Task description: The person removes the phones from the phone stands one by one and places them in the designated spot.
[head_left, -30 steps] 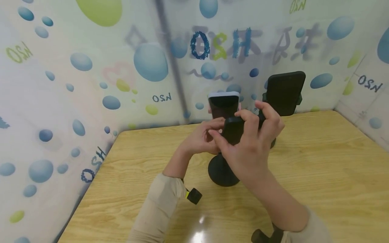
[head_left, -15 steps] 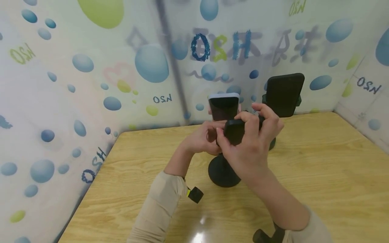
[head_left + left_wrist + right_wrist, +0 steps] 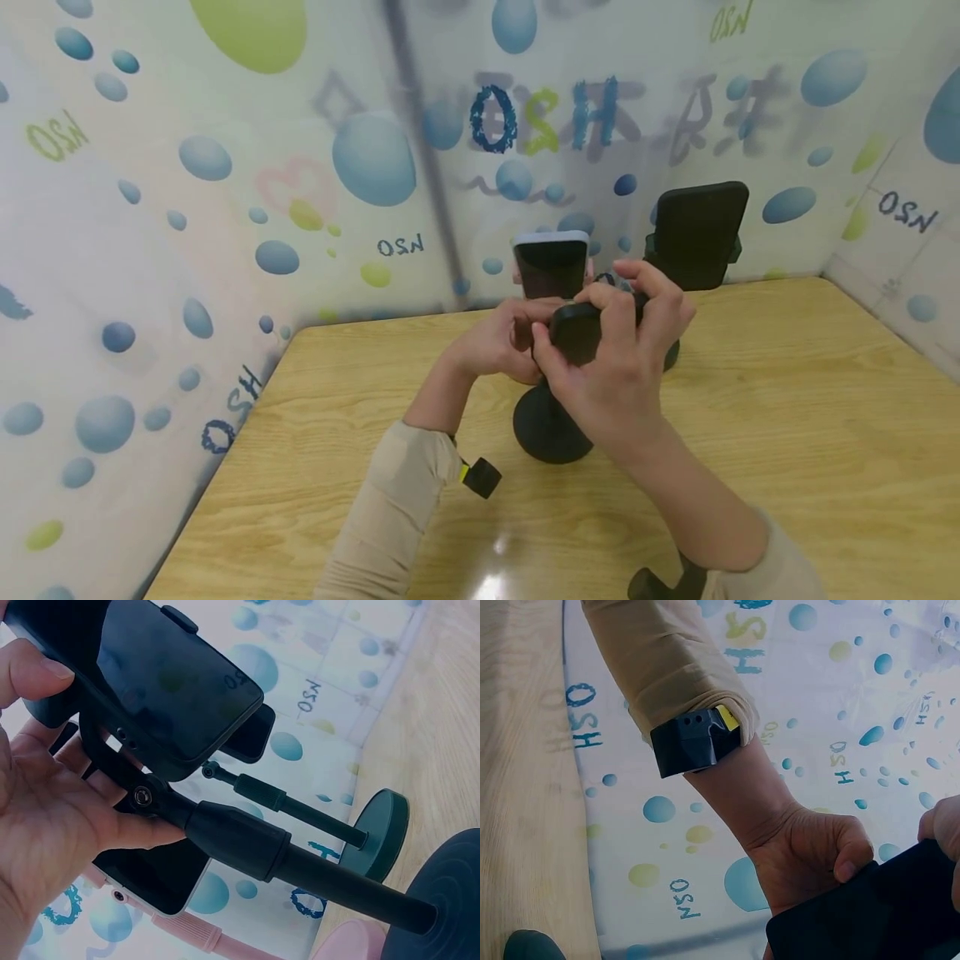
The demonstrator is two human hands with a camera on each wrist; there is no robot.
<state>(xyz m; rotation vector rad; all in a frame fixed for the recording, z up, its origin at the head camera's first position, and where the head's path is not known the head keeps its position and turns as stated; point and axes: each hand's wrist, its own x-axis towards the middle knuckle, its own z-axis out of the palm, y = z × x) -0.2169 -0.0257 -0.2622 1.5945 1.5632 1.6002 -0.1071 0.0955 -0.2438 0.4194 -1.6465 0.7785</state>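
Note:
A black phone (image 3: 576, 335) sits in a black phone stand, whose round base (image 3: 551, 427) rests on the table. My left hand (image 3: 497, 342) grips the stand's holder from the left; in the left wrist view its thumb lies on the clamp (image 3: 52, 705) and its fingers pass behind the jointed neck (image 3: 150, 799). From the right, my right hand (image 3: 626, 367) holds the phone between thumb and fingers across its width. The screen (image 3: 184, 675) shows dark in the left wrist view. In the right wrist view the phone (image 3: 877, 911) hides part of the left fingers.
Behind stands a pink stand (image 3: 187, 930) holding a white-edged phone (image 3: 553, 262). To the right, a dark green stand (image 3: 379, 829) carries another dark phone (image 3: 701, 233). A patterned curtain (image 3: 360, 275) hangs along the back edge of the wooden table (image 3: 315, 467).
My right thumb has moved in towards the phone's left edge. The phone's top edge sits slightly lower in view. My left hand stays on the holder.

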